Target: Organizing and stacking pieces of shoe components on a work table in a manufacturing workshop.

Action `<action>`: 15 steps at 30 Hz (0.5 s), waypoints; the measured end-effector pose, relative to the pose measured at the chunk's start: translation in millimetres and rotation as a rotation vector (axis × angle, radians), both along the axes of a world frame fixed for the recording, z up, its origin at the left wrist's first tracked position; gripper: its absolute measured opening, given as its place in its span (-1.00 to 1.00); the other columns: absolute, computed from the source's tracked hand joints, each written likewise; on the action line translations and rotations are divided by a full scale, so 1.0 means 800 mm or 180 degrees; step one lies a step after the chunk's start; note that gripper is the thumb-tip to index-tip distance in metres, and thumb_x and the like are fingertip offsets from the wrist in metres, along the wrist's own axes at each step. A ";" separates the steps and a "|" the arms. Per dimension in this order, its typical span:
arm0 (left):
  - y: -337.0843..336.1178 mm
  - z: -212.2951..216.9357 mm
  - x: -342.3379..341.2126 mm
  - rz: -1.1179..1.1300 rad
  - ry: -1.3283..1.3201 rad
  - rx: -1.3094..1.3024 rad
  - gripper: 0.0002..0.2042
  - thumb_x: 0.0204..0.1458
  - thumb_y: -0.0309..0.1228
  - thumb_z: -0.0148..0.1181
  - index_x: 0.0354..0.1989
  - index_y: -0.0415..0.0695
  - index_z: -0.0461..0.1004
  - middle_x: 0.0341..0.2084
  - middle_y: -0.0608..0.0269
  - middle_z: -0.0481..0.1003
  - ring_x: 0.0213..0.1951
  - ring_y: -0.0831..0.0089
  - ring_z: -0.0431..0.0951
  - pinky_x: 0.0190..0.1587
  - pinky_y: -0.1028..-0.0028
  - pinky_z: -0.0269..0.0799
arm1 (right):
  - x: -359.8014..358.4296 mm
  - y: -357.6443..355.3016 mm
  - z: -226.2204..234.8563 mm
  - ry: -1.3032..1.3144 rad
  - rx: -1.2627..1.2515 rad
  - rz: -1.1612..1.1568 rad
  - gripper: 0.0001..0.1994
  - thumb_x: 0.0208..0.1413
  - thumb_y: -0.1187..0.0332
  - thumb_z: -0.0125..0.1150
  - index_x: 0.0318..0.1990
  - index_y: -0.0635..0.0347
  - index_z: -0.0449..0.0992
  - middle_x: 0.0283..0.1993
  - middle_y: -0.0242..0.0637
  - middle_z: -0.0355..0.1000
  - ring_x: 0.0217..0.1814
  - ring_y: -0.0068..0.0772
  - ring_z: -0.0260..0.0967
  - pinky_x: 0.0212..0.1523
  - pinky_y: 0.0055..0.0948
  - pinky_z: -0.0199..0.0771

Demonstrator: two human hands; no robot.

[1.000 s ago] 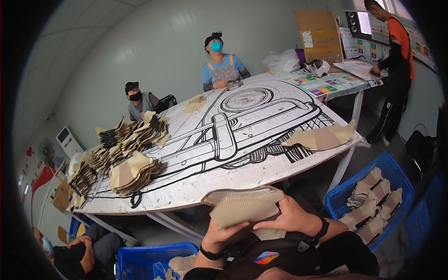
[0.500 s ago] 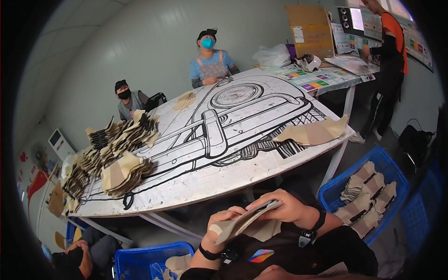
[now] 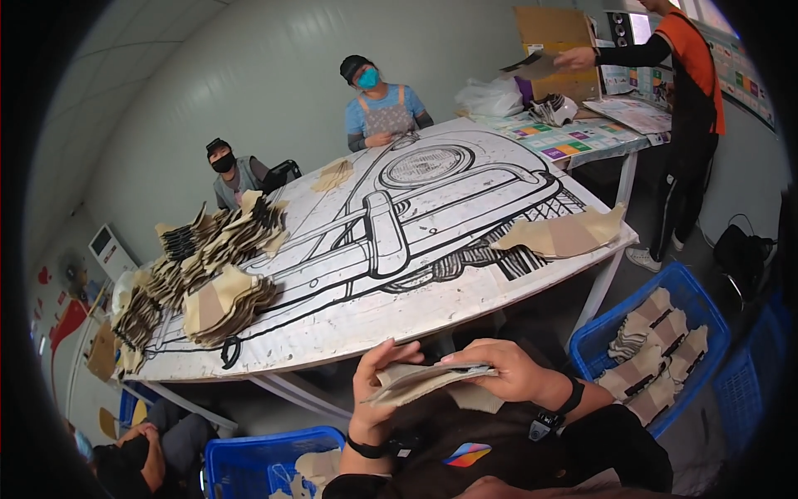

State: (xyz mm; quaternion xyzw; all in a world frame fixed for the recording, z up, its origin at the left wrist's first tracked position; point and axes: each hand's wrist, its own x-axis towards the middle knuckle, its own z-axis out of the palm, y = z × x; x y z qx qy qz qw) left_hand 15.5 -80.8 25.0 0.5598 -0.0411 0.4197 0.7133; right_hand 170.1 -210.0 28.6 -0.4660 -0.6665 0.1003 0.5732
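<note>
In front of my chest I hold a folded beige fabric piece (image 3: 428, 382) with a dark edge along part of its top. My right hand (image 3: 509, 368) grips its right end, thumb side on top. At its left end my left hand (image 3: 371, 389) keeps hold, with some fingers lifted along the far side. Part of the cloth hangs below my right hand. Similar beige and tan pieces (image 3: 565, 235) lie on the table's right end, and a stack (image 3: 226, 306) of them stands at the left.
The white table (image 3: 349, 337) bears a black line drawing of a car front. More piles (image 3: 220, 237) lie at its far left. Blue crates stand at my right (image 3: 582, 366) and left (image 3: 218, 466), both holding pieces. Two masked people sit across; another stands at the back right.
My left hand has lifted its fingers and shifted left and up, and the fabric piece lies flatter. The standing person now stretches an arm left, holding a dark flat sheet.
</note>
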 end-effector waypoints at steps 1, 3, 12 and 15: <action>0.009 0.004 -0.005 0.0017 0.0002 0.0000 -0.66 -0.19 -0.41 0.26 -0.19 -0.24 0.46 -0.22 -0.02 0.46 -0.14 0.25 0.46 -0.11 0.36 0.35 | -0.001 0.000 -0.001 0.0002 0.0000 0.0017 -0.69 -0.06 0.48 0.15 -0.09 0.13 0.41 -0.20 -0.24 0.44 -0.30 -0.24 0.38 -0.29 -0.45 0.37; 0.033 0.007 -0.016 -0.0017 0.0735 0.2009 -0.66 -0.31 -0.42 0.29 -0.27 -0.23 0.50 -0.33 0.06 0.51 -0.25 0.29 0.52 -0.18 0.43 0.37 | 0.000 0.002 -0.005 -0.0219 0.0108 0.0197 -0.66 -0.11 0.52 0.18 -0.09 0.13 0.40 -0.21 -0.25 0.44 -0.32 -0.27 0.38 -0.31 -0.44 0.37; 0.021 0.002 -0.015 0.0254 0.0074 0.2413 -0.76 -0.17 -0.35 0.09 -0.36 -0.24 0.52 -0.45 0.10 0.54 -0.44 0.31 0.55 -0.40 0.50 0.36 | -0.007 0.002 -0.009 0.0728 -0.0379 0.0917 -0.80 0.00 0.44 0.14 -0.17 0.18 0.47 -0.29 -0.26 0.45 -0.36 -0.49 0.41 -0.33 -0.57 0.37; 0.027 -0.006 -0.011 0.0003 -0.0124 0.2455 -0.74 -0.16 -0.32 0.08 -0.35 -0.24 0.52 -0.46 0.09 0.54 -0.48 0.31 0.54 -0.42 0.49 0.35 | -0.006 0.000 -0.010 0.0629 -0.0525 0.0864 -0.80 0.03 0.38 0.11 -0.18 0.19 0.47 -0.30 -0.26 0.45 -0.36 -0.49 0.41 -0.32 -0.57 0.37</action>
